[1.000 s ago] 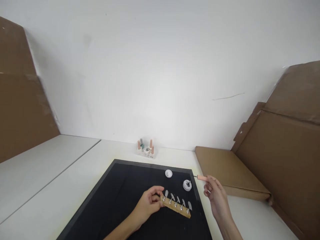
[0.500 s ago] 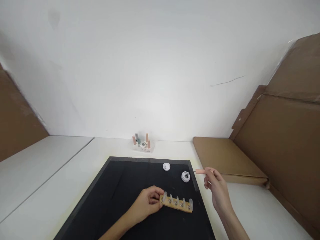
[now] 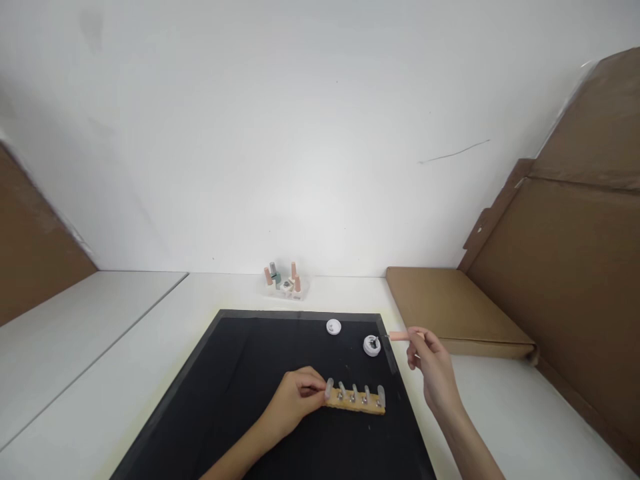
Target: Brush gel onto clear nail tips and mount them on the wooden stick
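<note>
My left hand [image 3: 293, 403] pinches the left end of a wooden nail tip stand [image 3: 356, 406], which carries several clear false nail tips [image 3: 354, 393] upright in a row. In my right hand [image 3: 433, 370], fingers closed, is a nail polish brush [image 3: 399, 336] with a peach handle, pointing left. The brush's thin tip is over or just beside the right rim of a small round white jar [image 3: 371, 349]; I cannot tell if it touches. Something dark and silvery lies inside the jar. A round white lid [image 3: 333, 327] rests to the jar's left.
A black mat [image 3: 240, 387] with a taped edge covers the middle of the white table [image 3: 125, 373]. Behind it, a clear tray [image 3: 280, 294] holds several nail polish bottles [image 3: 297, 283]. A flat cardboard box [image 3: 455, 307] lies at the right, beside a standing cardboard panel [image 3: 580, 267].
The nail tip stand has turned a little, now lying more level under my left hand. The brush stays by the jar's right side. The whole view has shifted slightly.
</note>
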Motion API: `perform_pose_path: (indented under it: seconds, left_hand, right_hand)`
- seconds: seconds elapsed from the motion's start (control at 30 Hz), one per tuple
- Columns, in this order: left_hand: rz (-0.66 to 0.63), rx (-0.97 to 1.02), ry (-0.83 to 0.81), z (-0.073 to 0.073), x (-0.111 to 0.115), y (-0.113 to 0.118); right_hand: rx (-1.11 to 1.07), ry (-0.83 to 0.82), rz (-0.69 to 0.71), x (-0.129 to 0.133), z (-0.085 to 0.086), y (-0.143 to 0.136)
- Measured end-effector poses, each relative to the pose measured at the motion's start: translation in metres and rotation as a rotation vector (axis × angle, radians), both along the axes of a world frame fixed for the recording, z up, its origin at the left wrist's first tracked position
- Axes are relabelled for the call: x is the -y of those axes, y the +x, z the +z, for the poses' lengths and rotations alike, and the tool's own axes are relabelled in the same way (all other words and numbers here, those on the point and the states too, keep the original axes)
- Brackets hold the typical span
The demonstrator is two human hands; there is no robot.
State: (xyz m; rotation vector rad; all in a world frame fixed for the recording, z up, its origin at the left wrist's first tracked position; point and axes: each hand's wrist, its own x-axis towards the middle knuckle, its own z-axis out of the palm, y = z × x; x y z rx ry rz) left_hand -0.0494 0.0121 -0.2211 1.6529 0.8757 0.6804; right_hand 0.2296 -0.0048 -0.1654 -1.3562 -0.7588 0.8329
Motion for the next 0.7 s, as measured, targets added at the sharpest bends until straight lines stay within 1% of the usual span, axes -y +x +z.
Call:
perform_pose_path:
  seconds: [0.33,0.53,0.7]
  left_hand:
    - [-0.021,-0.025,0.012,0.002,-0.001,-0.001]
    - [-0.033,-0.021,0.014,0.009,0.000,-0.003]
    - [-0.018,-0.016,0.019,0.013,0.000,-0.003]
  right_hand:
    - [0.025,-0.019,-0.015,0.000,0.000,0.000]
    - [0.024,-0.016,-0.014,0.000,-0.001,0.001]
    - [0.024,-0.021,-0.014,-0.001,-0.002,0.001]
